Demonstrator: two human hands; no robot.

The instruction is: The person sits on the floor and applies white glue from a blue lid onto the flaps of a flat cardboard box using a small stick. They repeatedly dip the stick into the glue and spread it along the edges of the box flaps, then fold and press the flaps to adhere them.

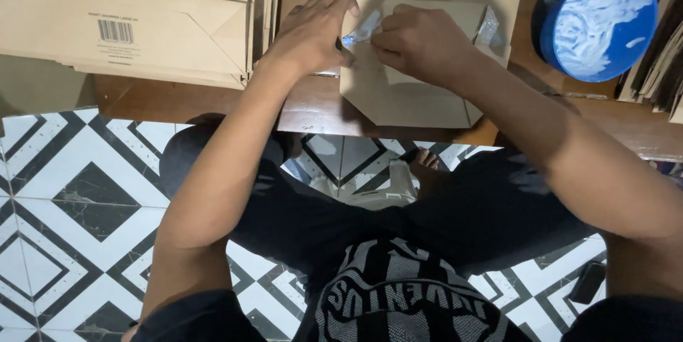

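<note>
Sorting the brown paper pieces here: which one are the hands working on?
The folded bag at the table's front edge, under left hand and right hand; the flat stack lies untouched.

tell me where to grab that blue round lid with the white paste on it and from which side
Grip the blue lid by its outer rim, coming from the near left side. Its top face is smeared with white paste, and stacked card crowds its right edge, so the left rim looks freest.

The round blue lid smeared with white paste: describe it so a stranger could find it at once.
Start at the low wooden table. On its far right end, beside stacked cardboard sheets, sits the round blue lid smeared with white paste. It is the only blue, circular thing among flat brown cardboard.
</note>
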